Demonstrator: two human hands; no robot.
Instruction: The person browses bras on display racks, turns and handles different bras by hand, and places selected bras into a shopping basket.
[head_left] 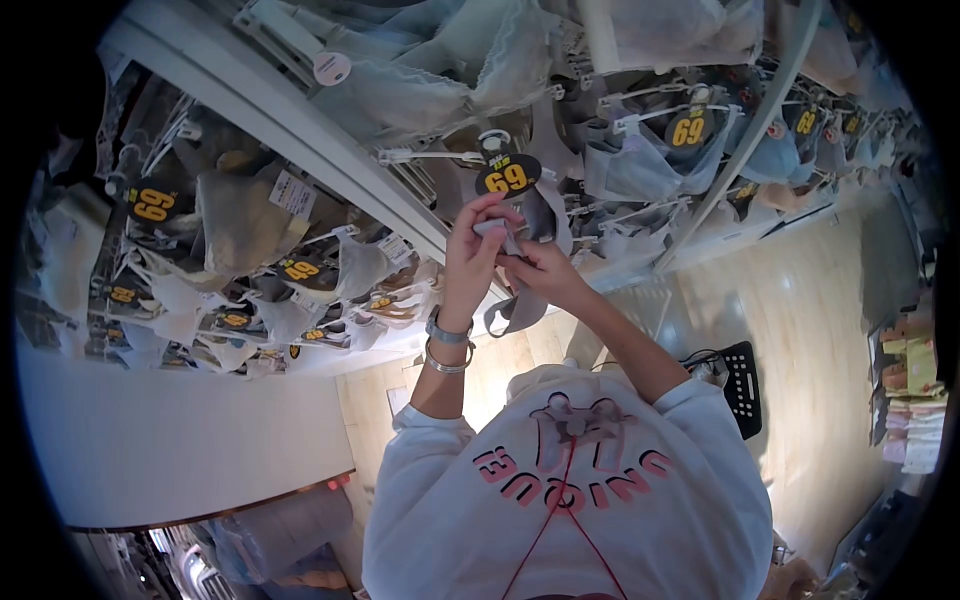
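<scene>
Pinching a grey garment (523,306), the left hand (477,236) and right hand (546,273) are before a rack (285,125) holding bras (655,165).

Across from me, 1 head-worn camera is facing forward and steeply down. It is looking from close above the shirt front (612,508), past the left hand (474,236) and right hand (550,274) near mid-view, and taking in the display rack (290,132) beyond.
</scene>
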